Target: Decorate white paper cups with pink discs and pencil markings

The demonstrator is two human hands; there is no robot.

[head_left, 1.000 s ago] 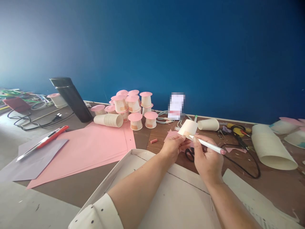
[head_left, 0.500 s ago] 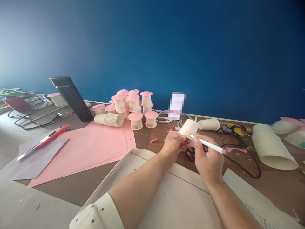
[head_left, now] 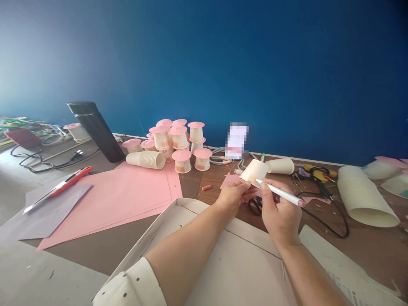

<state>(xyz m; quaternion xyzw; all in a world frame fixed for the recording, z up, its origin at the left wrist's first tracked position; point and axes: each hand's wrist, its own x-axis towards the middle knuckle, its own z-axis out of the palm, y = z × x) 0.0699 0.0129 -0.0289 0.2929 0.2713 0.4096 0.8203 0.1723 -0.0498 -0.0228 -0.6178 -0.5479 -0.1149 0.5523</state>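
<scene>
My left hand is closed on a white paper cup, held bottom-up and slightly tilted. An orange-tan patch shows low on the cup's side. In my right hand is a white marker pen with a pink end, its tip touching or very near that patch. Behind my hands lie pink paper scraps and the black handles of scissors, partly hidden. Several finished-looking cups with pink disc tops stand in a cluster farther back, some stacked, with orange marks on their sides.
Pink paper sheets lie on the left, with a red box cutter on grey paper. A black flask leans behind them. A nested cup stack rests on the sheets. At right are larger cups and a black cable.
The cup in my left hand has tipped a little and shifted slightly right. My right hand and the marker have moved a touch right with it.
</scene>
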